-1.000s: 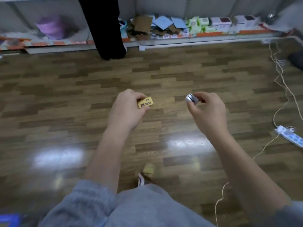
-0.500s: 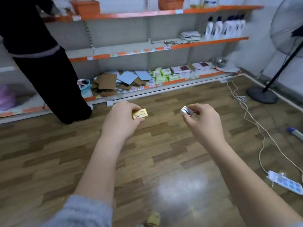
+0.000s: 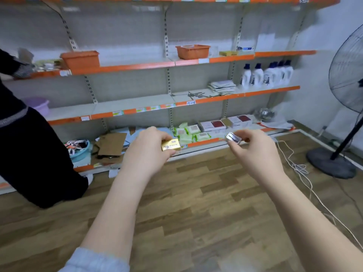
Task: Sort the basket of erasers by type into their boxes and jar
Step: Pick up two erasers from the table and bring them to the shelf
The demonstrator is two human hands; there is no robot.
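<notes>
My left hand pinches a small yellow eraser with dark print on its wrapper. In my right hand sits a small white and silver eraser, held between thumb and fingertips. Both hands are raised in front of me above the wooden floor, about a hand's width apart. On the upper shelf stand two orange baskets, one at the left and one at the middle. Small flat boxes lie to the right of the middle basket, blurred. No jar is visible.
A person in dark clothes stands at the left by the shelving. The bottom shelf holds cardboard pieces, green packs and a blue bowl. A standing fan and a white cable occupy the right.
The view has tilted up from the floor to the shelves. Both hands have kept hold of their erasers and stayed at about the same spacing.
</notes>
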